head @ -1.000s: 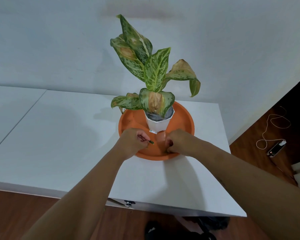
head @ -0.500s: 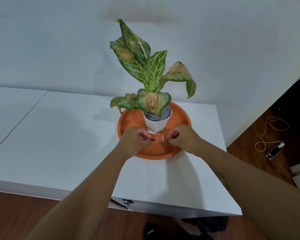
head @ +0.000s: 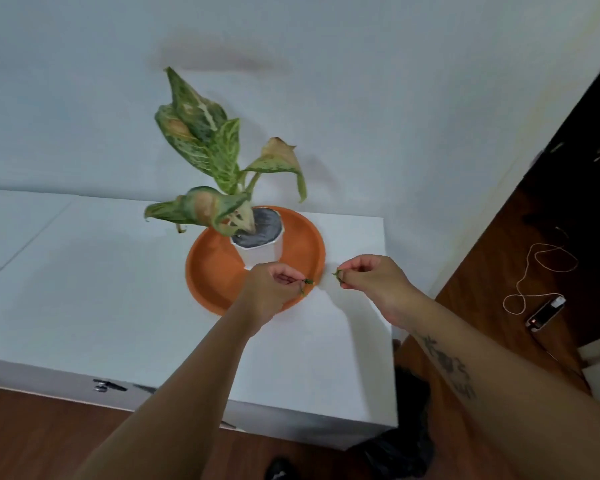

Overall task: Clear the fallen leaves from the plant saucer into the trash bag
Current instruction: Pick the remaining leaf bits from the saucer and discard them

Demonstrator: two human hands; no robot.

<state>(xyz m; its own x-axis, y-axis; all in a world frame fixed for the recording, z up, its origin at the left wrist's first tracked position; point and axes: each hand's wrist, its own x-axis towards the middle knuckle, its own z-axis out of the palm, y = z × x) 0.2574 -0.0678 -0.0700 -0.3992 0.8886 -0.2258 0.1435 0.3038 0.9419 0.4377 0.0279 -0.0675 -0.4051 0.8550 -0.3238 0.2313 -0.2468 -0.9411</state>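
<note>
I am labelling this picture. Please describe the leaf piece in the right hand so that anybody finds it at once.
Find the white table with the orange saucer. Just right of the saucer's rim, the right hand pinches a tiny green leaf piece. Unlike the similar piece in the left hand, held over the saucer, this one hangs over bare white tabletop.

Left hand (head: 274, 292), right hand (head: 374, 282) (arms outstretched) both pinch leaf scraps (head: 308, 282).

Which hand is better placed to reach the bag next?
Right, probably: the right hand pinches its leaf past the saucer rim, on the side of the bag; the left hand is over the saucer.
</note>
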